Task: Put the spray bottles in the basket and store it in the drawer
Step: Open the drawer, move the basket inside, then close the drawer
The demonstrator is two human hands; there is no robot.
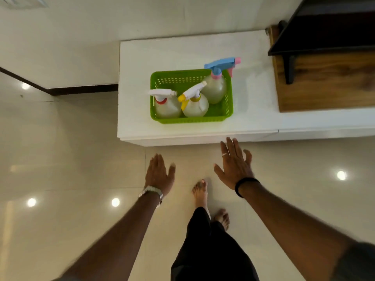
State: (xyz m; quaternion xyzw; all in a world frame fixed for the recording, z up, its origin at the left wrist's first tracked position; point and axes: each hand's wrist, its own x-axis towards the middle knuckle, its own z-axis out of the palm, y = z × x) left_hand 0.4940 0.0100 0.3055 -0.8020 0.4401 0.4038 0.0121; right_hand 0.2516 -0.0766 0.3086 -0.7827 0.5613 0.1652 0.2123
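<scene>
Both hands [159,175] [234,165] flat, fingers spread

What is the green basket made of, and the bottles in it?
The green basket looks like moulded plastic, matte, with rows of small punched slots in its walls. The spray bottles seem translucent plastic: cloudy, pale bodies, with coloured plastic trigger tops.

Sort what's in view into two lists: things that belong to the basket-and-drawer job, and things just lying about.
Job:
green basket
blue-topped spray bottle
yellow-trigger spray bottle
red-collared spray bottle
white cabinet
left hand
right hand

Lying about:
wooden board
black shelf
</scene>
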